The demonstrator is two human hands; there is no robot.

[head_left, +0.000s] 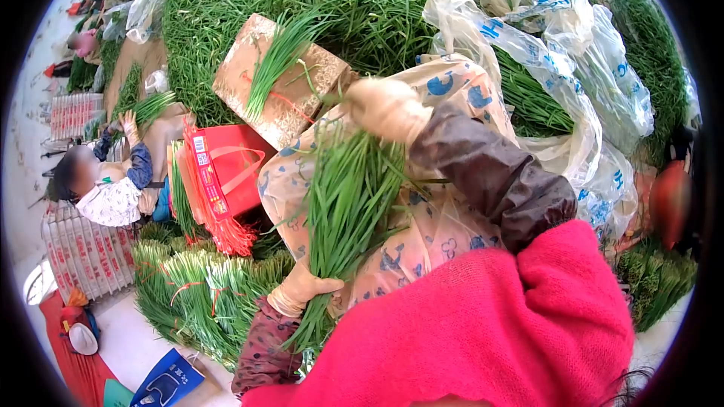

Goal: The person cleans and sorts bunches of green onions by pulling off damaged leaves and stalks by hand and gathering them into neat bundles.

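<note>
A bunch of long green Chinese chives (351,200) lies across my lap over a clear plastic apron (430,241) printed with blue figures. My left hand (302,286), in a pale glove, is closed around the bunch near its lower end. At its upper end is my right hand (388,109), also gloved and smeared by motion; its fingers cannot be made out. Some loose strands stick out beside that hand. Just beyond, a smaller bunch of chives (283,53) rests on a patterned box (256,79), with a red tie strand near it.
A large heap of loose chives (362,0) spreads ahead. To the left are a red bag (234,169) with red ties (226,234) and several tied bundles (219,279). Plastic bags (558,53) lie right. Another person (113,188) sits at far left.
</note>
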